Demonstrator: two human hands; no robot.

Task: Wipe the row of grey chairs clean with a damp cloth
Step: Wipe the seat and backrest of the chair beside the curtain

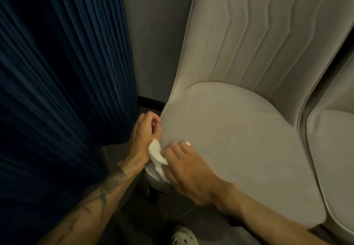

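Observation:
A grey padded chair (239, 139) with a quilted backrest fills the middle of the view. My right hand (189, 170) lies on the seat's front left edge and holds a small white cloth (156, 153) against the rim. The cloth sticks out between my two hands. My left hand (142, 135) is at the seat's left rim, its fingers curled at the piped edge. A second grey chair (333, 149) stands close on the right, only partly in view.
A dark blue pleated curtain (63, 91) hangs right beside the chair on the left. A grey wall (157, 39) with a black skirting is behind. The floor is dark tile, and a pale shoe (183, 238) shows at the bottom.

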